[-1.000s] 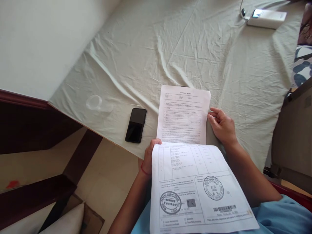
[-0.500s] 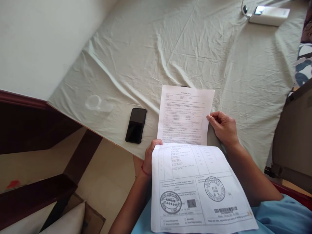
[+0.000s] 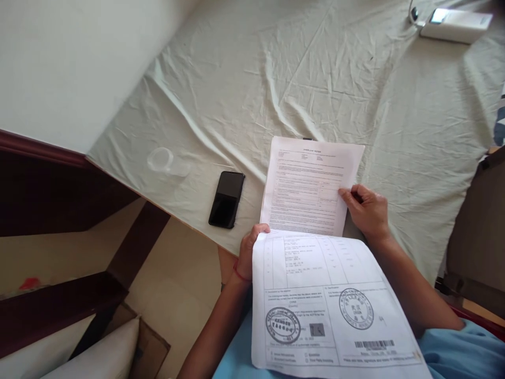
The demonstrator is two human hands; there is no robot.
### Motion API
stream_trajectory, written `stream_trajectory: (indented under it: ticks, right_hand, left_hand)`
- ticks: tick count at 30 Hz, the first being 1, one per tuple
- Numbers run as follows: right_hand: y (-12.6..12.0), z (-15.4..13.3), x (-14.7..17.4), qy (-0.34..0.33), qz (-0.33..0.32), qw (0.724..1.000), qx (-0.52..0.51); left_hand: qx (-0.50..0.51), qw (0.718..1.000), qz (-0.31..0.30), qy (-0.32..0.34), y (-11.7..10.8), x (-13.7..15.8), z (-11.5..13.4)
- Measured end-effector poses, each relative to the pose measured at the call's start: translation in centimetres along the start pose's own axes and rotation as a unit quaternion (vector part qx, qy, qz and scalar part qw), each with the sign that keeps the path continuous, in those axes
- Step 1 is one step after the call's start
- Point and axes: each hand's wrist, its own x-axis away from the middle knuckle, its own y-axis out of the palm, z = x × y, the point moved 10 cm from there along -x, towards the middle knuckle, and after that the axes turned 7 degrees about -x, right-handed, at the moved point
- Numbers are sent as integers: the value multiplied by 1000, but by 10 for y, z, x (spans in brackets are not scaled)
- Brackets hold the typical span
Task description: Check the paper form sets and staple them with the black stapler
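Note:
A stamped form [image 3: 300, 295] with a table, two round stamps and a barcode hangs folded toward me over my lap. Beyond it, a printed sheet [image 3: 303, 195] of small text lies on top of the stack at the table's near edge. My left hand [image 3: 250, 245] is closed on the left edge of the papers at the fold, thumb on top. My right hand [image 3: 366, 208] pinches the right edge of the printed sheet between thumb and curled fingers. A dark clip [image 3: 307, 139] peeks out at the stack's far edge.
A black phone [image 3: 226, 200] lies left of the papers, with a clear plastic piece [image 3: 161, 159] farther left. A white device with a cable [image 3: 455, 25] rests at the far right. Pale wrinkled cloth [image 3: 221, 79] covers the table. A dark chair [image 3: 479, 226] stands at the right.
The top sheet's upper right corner has shifted right, slightly skewed from the stack, with my right hand still at its edge. The whole view has also shifted a little.

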Motion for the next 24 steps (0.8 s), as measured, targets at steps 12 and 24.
stream_trajectory:
  ticks: [12, 24]
  right_hand:
    - [-10, -1, 1, -37, 58, 996, -61]
    - [-18, -5, 6, -45, 88, 989, -114]
  left_hand:
    - [-1, 1000, -18, 10, 3, 2, 3]
    - [-18, 998, 5, 64, 1, 4, 14]
